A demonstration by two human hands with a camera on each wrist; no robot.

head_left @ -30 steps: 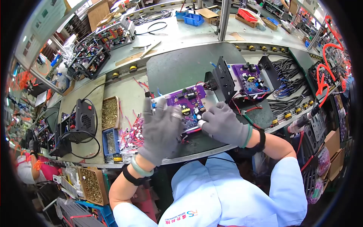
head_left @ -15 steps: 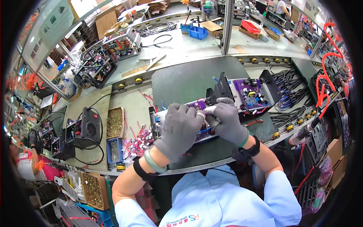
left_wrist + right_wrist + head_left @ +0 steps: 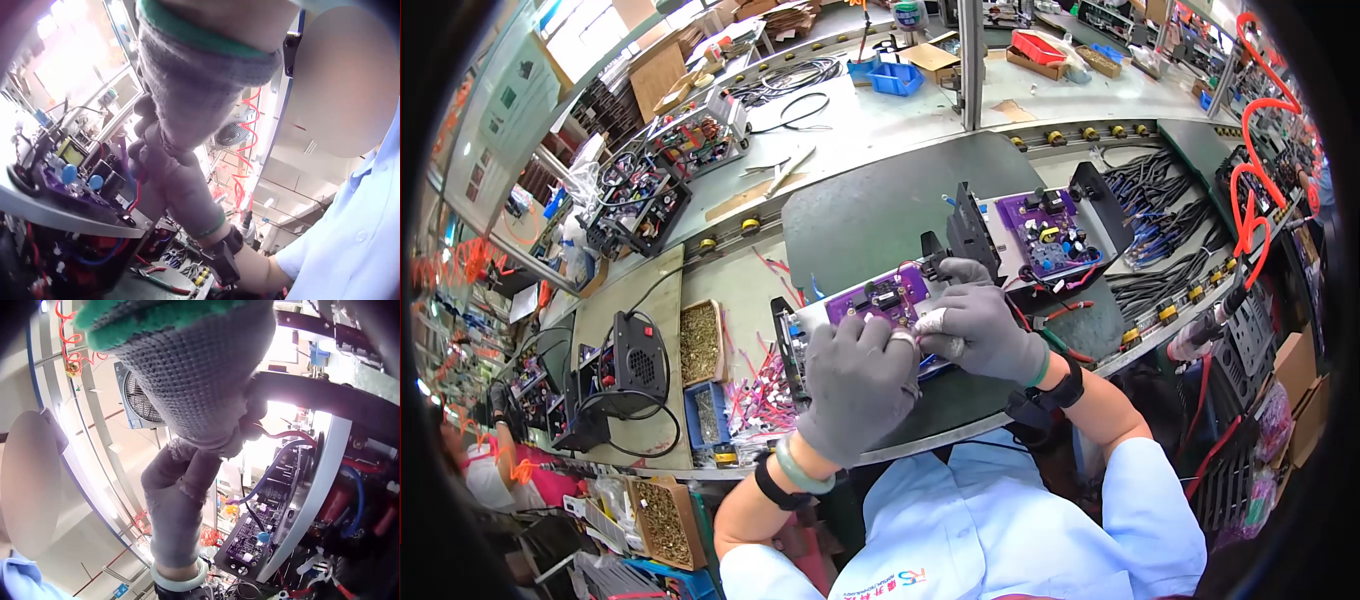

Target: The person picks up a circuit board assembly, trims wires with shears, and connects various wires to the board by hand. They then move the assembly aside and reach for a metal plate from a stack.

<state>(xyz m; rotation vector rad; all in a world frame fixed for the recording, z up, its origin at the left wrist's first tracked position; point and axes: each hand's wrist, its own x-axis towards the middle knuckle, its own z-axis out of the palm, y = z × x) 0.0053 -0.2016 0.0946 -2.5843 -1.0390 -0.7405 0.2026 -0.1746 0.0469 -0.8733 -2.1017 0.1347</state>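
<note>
My gloved left hand point(image 3: 860, 385) and gloved right hand point(image 3: 985, 330) meet fingertip to fingertip over the front part of a purple circuit board point(image 3: 880, 297). Curled fingers of both hands pinch thin wires between them. A red wire point(image 3: 290, 433) runs up from the unit into the fingers, seen in the right wrist view. Close by it, a blue wire point(image 3: 269, 472) rises past the board. The left wrist view shows the red wire point(image 3: 138, 190) reaching the right hand's fingers. The gloves hide the wire ends. The board sits in a metal chassis with a black end panel point(image 3: 788, 345).
A second unit with a purple board point(image 3: 1048, 232) stands to the right, by bundled black cables point(image 3: 1170, 215). Green-and-red pliers point(image 3: 1065, 335) lie in front of it. Loose pink-and-white wires point(image 3: 762, 400), a screw box point(image 3: 701, 340) and a blue bin point(image 3: 706, 415) are at left.
The left hand, at first spread and raised over the board's left side, came in to join the right hand. Both hands now pinch at the wires, fingertips together, slightly lower left in view.
</note>
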